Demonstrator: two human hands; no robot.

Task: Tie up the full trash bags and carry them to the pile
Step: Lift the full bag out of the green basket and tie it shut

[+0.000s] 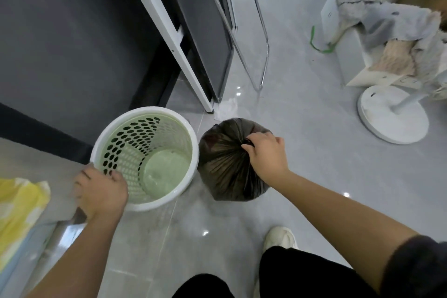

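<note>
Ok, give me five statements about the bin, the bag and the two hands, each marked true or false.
1. The right hand grips the gathered neck of the dark translucent plastic trash bag. True.
2. The bag sits inside the round white-and-green perforated plastic basket. False: it stands on the floor just right of the basket.
3. The left hand holds the basket's rim. True.
4. The basket is full of rubbish. False: its bare bottom shows.
5. A white shoe shows on the grey floor. True.
</note>
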